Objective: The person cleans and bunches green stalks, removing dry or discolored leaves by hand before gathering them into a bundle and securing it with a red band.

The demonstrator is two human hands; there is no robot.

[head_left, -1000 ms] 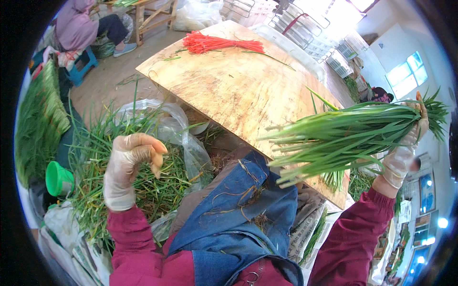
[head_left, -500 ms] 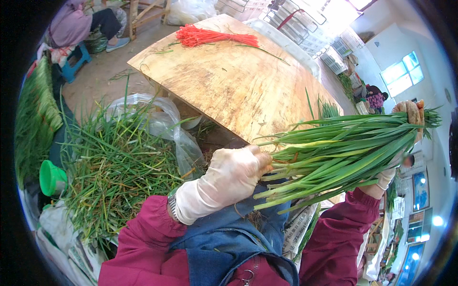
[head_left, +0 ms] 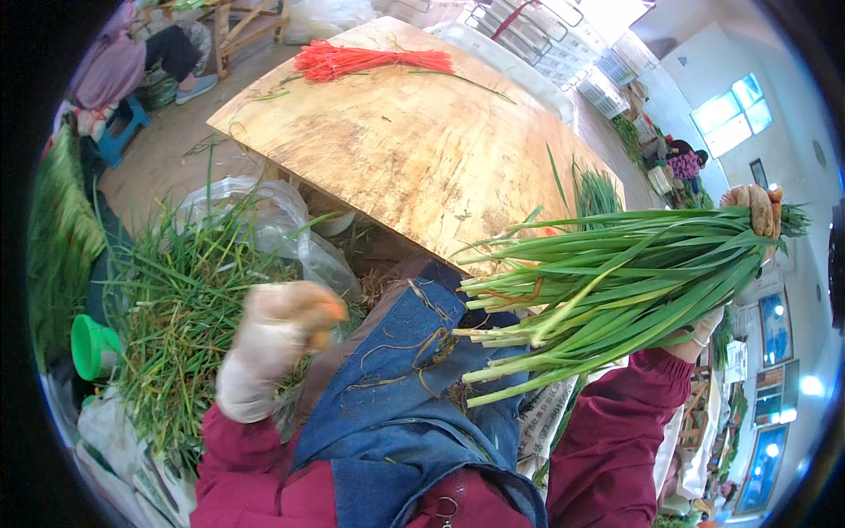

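Observation:
My right hand (head_left: 755, 209), in a dirty glove, grips a bunch of garlic chives (head_left: 607, 277) around its leafy end. The bunch stretches leftward over my lap, pale stem ends pointing left, with a few brown withered strands among them. Off to the left, my left hand (head_left: 286, 339) hovers in front of the pile of loose green trimmings (head_left: 211, 326), apart from the bunch. Its white glove and orange fingertips are smeared by motion, so whether it holds anything does not show. Bits of dry leaf and stalk lie on my blue apron (head_left: 378, 387).
A wooden table (head_left: 378, 150) stands ahead, bearing a bundle of red ties (head_left: 370, 62) and more chives (head_left: 596, 189) at its right corner. Beside the trimmings are a clear plastic bag (head_left: 326, 264) and a green cup (head_left: 92, 348). A seated person (head_left: 110, 66) is at far left.
My left hand has left the stem ends and swung left toward the trimmings pile. The stem ends now show fully. My right hand keeps its grip on the bunch.

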